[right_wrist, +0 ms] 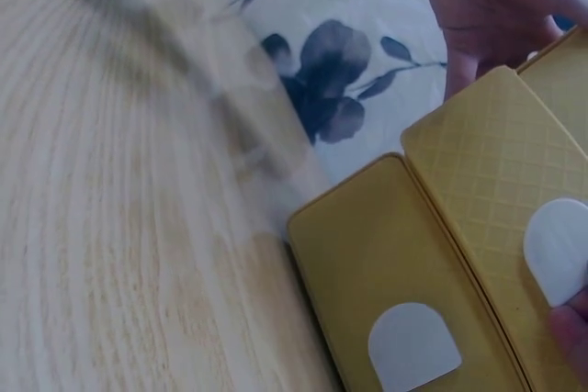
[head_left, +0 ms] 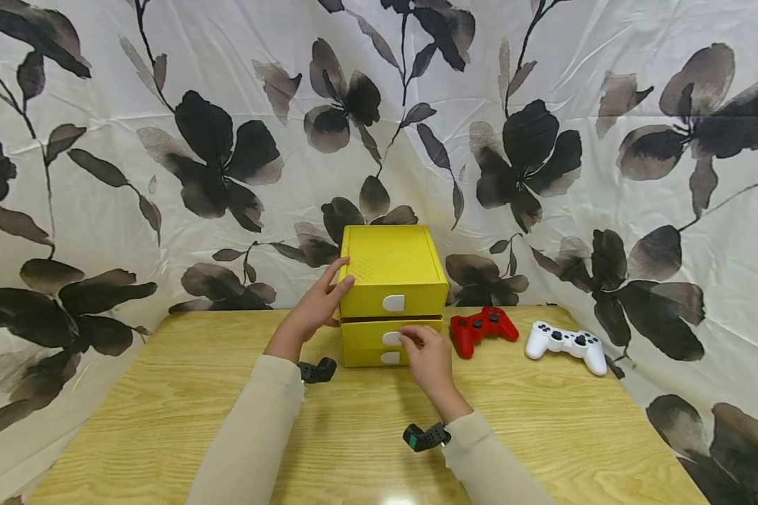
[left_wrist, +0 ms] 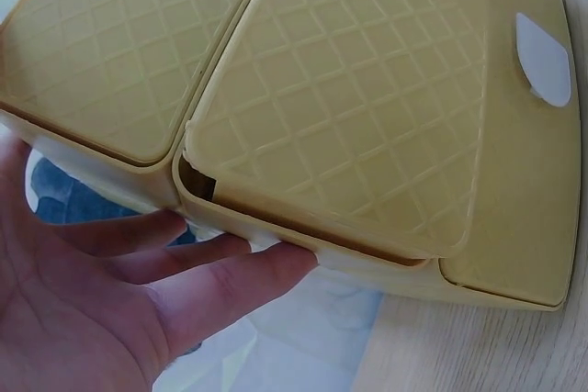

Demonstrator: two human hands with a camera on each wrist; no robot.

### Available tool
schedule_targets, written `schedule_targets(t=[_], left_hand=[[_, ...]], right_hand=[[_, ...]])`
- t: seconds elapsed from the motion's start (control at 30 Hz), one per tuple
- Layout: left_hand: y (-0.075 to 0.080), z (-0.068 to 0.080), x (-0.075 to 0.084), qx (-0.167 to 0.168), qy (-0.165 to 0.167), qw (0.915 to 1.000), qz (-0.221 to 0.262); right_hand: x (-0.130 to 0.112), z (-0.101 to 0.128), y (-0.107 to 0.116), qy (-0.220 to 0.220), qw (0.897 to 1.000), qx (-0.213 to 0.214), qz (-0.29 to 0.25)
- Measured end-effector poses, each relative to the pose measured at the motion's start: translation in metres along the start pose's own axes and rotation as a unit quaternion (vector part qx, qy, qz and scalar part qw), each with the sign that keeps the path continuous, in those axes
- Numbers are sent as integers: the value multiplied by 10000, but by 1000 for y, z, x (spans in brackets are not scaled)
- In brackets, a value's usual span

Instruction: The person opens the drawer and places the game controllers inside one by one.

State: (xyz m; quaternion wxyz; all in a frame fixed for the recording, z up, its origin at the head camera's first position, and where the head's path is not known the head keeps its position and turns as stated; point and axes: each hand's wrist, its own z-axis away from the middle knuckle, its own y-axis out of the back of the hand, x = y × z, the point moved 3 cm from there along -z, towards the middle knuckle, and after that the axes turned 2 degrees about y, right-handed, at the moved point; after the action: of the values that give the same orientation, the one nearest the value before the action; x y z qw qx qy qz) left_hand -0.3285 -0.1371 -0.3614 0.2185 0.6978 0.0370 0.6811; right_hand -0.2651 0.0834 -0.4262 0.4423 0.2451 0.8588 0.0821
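Observation:
A yellow drawer unit [head_left: 391, 256] stands on the table, its drawers stacked and each with a white pull tab. Its middle drawer [left_wrist: 349, 107] juts slightly out of the frame, and a dark gap shows along its edge in the left wrist view. My right hand [head_left: 429, 358] pinches the middle drawer's white tab [right_wrist: 557, 250]; only its fingertips [right_wrist: 571, 337] show in the right wrist view. Against the unit's left side my left hand [head_left: 316, 308] rests with fingers spread and fairly straight. Below, the bottom drawer's tab [right_wrist: 413, 346] is untouched.
To the unit's right lie a red game controller [head_left: 483, 330] and, farther right, a white game controller [head_left: 566, 344]. The wooden table [head_left: 196, 400] ends at a floral cloth [head_left: 227, 154] hanging behind the unit. Black straps with small cameras sit on both wrists.

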Motion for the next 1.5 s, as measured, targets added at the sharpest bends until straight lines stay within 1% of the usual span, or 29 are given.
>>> schedule_targets(t=[0.53,0.77,0.87,1.17,1.37,1.5], left_hand=[[-1,4,7,61,173,9998,-9],[-1,1,7,49,139,9999,-52],[0,1,5,26,189,9998,-52],[-1,1,3,-15,150,9999,-46],[-1,3,5,-4,138,9999,-71],[-1,4,6,2,147,9999,-52]], right_hand=[[-6,10,8,-133,9995,-203,-195],[-8,12,11,-292,9989,-313,-196],[-9,15,11,-262,9988,-342,-233],[-11,23,14,-89,9990,-326,-306],[-13,27,16,204,9994,-220,-196],[-16,29,18,136,9993,-265,-211]])
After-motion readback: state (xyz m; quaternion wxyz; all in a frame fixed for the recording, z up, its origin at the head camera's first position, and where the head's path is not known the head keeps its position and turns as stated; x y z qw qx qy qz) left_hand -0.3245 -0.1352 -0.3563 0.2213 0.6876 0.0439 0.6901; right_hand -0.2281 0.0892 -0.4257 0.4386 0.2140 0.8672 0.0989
